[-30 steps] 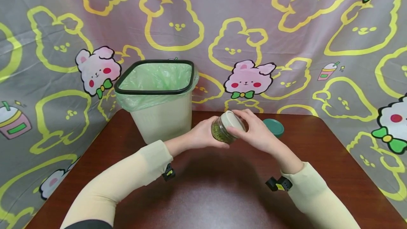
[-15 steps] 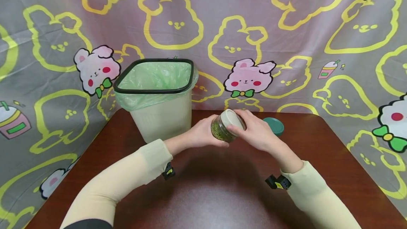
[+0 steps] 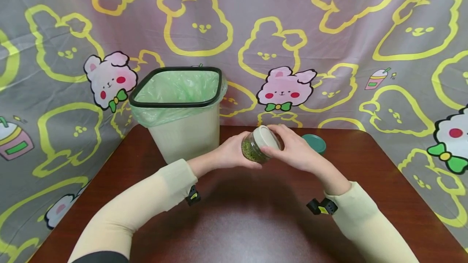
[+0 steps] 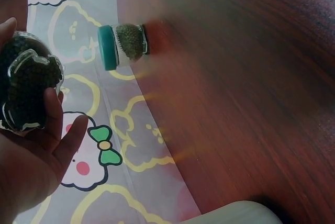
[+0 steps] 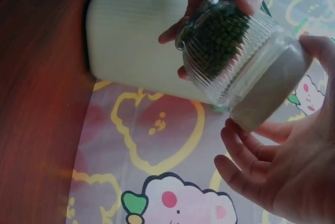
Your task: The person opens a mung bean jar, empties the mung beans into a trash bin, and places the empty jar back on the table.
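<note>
A clear ribbed glass jar point(image 3: 252, 152), partly filled with small green beans point(image 5: 220, 38), is held up over the table, tilted with its off-white lid point(image 3: 266, 138) toward the upper right. My left hand point(image 3: 231, 152) grips the glass body near its base. On the other side, my right hand point(image 3: 297, 151) grips the lid by its rim, thumb and fingers on opposite edges in the right wrist view. The lid sits on the jar's mouth. Behind my right hand stands a second jar with a teal lid point(image 3: 313, 143); the left wrist view shows green beans point(image 4: 131, 42) inside it.
A cream trash bin point(image 3: 186, 133) with a black rim and green plastic liner stands at the back left of the dark brown table point(image 3: 234, 214). Behind the table hangs a curtain point(image 3: 340, 31) printed with cartoon rabbits.
Almost nothing differs: both hands keep their grip on the jar and lid, and the whole head view has shifted very slightly.
</note>
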### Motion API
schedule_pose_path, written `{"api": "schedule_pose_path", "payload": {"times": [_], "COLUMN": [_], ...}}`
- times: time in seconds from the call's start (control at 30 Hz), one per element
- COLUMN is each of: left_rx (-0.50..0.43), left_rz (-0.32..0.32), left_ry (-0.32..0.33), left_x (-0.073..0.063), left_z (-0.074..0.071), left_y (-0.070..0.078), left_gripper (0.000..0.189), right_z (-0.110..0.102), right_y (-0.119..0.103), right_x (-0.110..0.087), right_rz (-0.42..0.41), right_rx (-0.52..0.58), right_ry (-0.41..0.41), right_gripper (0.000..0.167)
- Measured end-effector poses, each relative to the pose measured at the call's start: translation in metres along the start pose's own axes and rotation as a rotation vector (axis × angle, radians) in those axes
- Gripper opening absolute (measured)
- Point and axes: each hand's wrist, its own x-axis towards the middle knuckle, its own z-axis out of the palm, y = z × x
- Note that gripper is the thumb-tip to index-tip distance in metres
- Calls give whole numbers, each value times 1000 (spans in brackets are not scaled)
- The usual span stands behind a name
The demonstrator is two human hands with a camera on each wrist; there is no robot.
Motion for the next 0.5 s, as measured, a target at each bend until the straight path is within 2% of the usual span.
{"api": "schedule_pose_path", "payload": {"times": [0.2,0.5], "left_rx": [15,25], "left_rz": [10,42], "left_ry": [3,-8], "left_x": [0,2], "left_z": [0,-2], "left_y": [-1,-1], "left_gripper": [82,83], "right_z": [-4,-11], "right_y": [0,0], "right_x": [-1,-1], "right_rz": [-13,-53], "right_rx": [48,79], "right_ry": [-59,-82], "right_gripper": [74,76]}}
